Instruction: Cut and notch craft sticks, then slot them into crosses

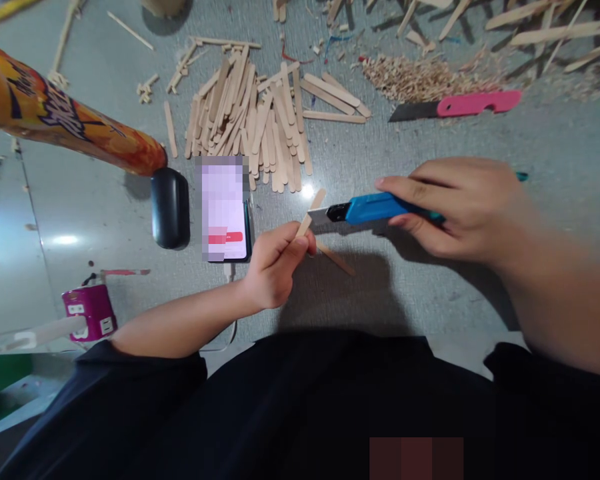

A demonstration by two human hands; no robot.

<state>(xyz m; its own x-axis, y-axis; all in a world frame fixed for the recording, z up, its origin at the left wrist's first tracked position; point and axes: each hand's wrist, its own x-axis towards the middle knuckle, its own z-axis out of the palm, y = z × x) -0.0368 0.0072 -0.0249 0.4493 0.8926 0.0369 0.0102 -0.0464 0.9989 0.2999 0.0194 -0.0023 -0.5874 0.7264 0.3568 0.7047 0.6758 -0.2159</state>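
Pinched between the thumb and fingers of my left hand (279, 261) is a wooden craft stick (311, 214), its free end pointing up and slightly right. My right hand (460, 203) grips a blue utility knife (373, 208) from the right, blade toward the left. The blade's tip meets the stick just above my left fingers; whether it has cut in, I cannot tell. Another craft stick (336, 258) lies on the table just right of my left hand. A large heap of craft sticks (245, 120) spreads out beyond both hands.
A lit phone (224, 207) with a cable lies left of my left hand, beside a black oval case (170, 208). An orange can (70, 113) stands further left, near a purple power adapter (89, 312). Wood shavings (425, 79) and a pink-handled knife (480, 103) lie at the far right.
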